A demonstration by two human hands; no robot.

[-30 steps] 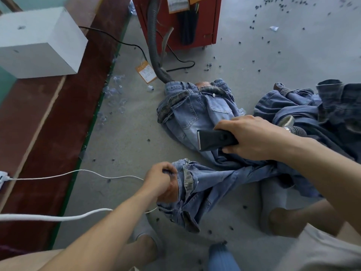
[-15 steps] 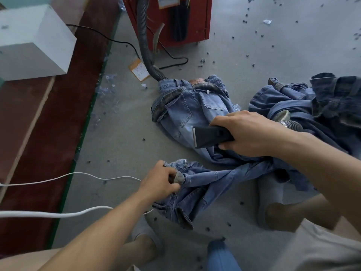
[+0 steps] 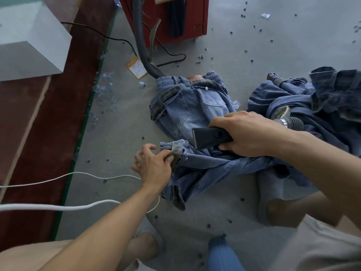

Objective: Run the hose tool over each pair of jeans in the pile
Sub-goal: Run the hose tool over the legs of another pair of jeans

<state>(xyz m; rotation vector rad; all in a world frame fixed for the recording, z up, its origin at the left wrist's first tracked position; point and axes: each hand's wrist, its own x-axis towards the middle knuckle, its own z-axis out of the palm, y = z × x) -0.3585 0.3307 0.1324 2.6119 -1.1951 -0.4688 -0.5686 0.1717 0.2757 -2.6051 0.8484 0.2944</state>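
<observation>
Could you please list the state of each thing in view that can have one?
left hand: pinching the waistband of the nearer jeans
right hand: gripping the black nozzle, held just above the denim
nearer jeans: crumpled
far jeans: spread flat, back up
jeans pile: heaped
grey hose: running down from the red machine

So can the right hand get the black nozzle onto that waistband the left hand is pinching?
Probably yes. The right hand grips the black nozzle, whose mouth sits just beside the waistband the left hand pinches, with nothing between them.
</observation>
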